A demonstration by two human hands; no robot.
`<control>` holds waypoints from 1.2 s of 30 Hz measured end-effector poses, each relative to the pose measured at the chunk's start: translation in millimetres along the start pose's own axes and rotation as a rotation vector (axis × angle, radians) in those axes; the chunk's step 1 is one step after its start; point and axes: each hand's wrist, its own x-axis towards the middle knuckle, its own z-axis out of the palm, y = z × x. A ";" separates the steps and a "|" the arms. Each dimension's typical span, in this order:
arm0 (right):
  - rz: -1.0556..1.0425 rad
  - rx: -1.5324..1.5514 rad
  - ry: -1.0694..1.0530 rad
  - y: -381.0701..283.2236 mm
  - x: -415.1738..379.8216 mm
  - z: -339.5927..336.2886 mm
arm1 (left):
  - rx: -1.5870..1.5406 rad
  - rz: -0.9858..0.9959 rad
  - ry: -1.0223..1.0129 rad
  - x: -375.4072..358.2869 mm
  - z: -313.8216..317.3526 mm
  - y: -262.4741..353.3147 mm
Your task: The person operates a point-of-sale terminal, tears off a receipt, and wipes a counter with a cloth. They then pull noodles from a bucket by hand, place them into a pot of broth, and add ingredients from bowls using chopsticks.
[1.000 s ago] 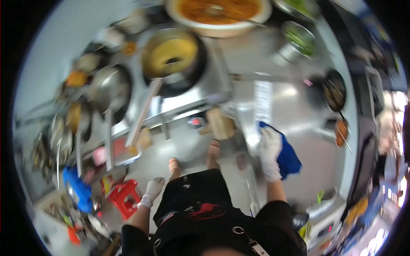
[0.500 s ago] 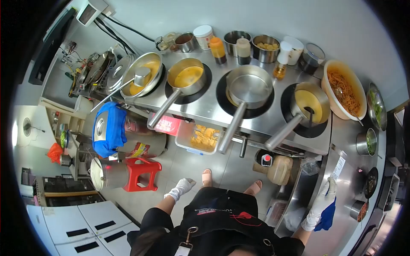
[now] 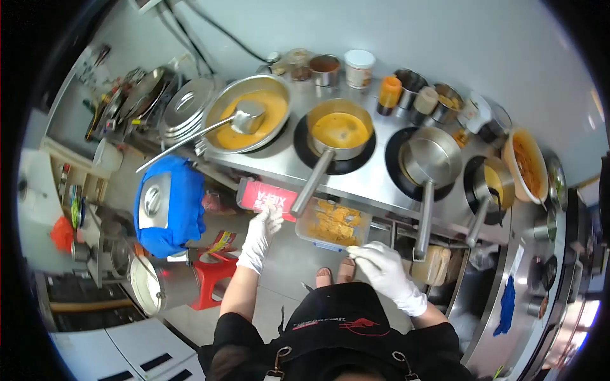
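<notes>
My left hand, in a white glove, reaches forward with its fingers stretched out. Its fingertips overlap the near edge of a pink box under the counter's front; whether they touch cannot be made out. Also white-gloved, my right hand is in front of my body with loosely bent fingers, and I see nothing held in it. Just beyond it lies a clear plastic tub of yellow-orange pieces. Over the tub's left side projects the handle of a saucepan of yellow liquid.
Along the counter stand a wide bowl with a ladle, an empty-looking saucepan and another saucepan. Their handles jut over the front edge. A red stool is at left; a blue cloth lies at right.
My view has shifted left. My right hand has left the right-hand counter beside the blue cloth and come in front of me. My left hand has moved forward to the pink box.
</notes>
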 end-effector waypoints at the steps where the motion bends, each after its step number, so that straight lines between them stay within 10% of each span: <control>1: 0.030 0.062 -0.083 -2.6 12.2 12.9 | -0.033 0.054 0.015 4.9 -9.0 15.6; 9: 0.456 0.626 -0.641 -10.9 85.7 122.7 | -0.355 0.407 0.231 21.8 -152.1 148.8; 24: 0.771 0.756 -0.527 -14.5 212.7 324.2 | -0.582 0.715 0.135 149.4 -266.7 341.3; 32: 0.902 1.011 -0.224 -54.7 301.7 303.0 | 0.465 1.161 0.169 -27.1 -81.5 398.7; 36: 0.811 1.229 -0.223 -67.3 326.0 245.0 | 0.265 0.947 -0.356 -72.9 4.1 347.9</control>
